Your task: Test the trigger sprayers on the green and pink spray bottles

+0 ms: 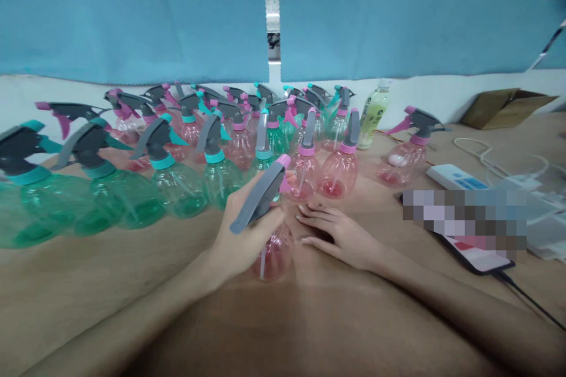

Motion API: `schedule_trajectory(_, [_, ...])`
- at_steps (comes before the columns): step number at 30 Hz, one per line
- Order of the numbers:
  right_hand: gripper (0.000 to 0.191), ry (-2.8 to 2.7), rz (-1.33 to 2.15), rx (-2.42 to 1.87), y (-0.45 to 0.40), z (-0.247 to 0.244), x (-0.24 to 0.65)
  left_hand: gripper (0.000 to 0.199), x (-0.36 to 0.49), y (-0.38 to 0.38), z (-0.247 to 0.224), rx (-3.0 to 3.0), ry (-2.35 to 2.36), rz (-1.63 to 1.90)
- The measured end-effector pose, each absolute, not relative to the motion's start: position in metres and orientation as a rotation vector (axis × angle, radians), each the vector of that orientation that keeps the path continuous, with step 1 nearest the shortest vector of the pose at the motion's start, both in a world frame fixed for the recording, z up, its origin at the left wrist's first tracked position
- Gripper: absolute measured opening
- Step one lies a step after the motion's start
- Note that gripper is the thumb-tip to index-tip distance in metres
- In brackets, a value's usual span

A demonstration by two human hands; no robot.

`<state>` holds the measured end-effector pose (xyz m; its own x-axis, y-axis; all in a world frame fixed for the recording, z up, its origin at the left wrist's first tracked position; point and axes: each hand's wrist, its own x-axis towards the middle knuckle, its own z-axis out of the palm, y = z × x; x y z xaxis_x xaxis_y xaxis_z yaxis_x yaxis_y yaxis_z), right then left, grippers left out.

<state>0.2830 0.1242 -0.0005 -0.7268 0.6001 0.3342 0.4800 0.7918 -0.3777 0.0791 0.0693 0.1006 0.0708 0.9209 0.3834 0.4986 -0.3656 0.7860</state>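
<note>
My left hand is wrapped round the neck of a pink spray bottle, just under its grey and pink trigger head. The bottle stands close in front of me, and its collar is hidden by my fingers. My right hand lies flat on the tabletop to the right of that bottle, fingers stretched out, holding nothing. Beyond my fingertips stand two pink spray bottles, one nearer my left hand and another to its right. A green spray bottle stands behind my left wrist.
Several green spray bottles line the left side, with more pink and green ones behind. A drink bottle, a lone pink spray bottle, a cardboard box, a white power strip and a cabled phone are at the right.
</note>
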Motion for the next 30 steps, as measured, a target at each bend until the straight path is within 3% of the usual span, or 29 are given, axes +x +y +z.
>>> schedule_trajectory(5, [0.049, -2.536, 0.371, -0.803, 0.1247, -0.0011, 0.2829, 0.044, 0.0784, 0.0701, 0.0999, 1.922, 1.414, 1.217])
schedule_trajectory(12, [0.048, -2.524, 0.402, -0.801, 0.1236, 0.0014, 0.2827, 0.012, 0.0769, 0.0705, 0.0977, 1.887, 1.448, 1.217])
schedule_trajectory(30, [0.048, -2.540, 0.373, -0.806, 0.1249, -0.0018, 0.2833, 0.004, 0.0770, 0.0718, 0.1019, 1.847, 1.380, 1.198])
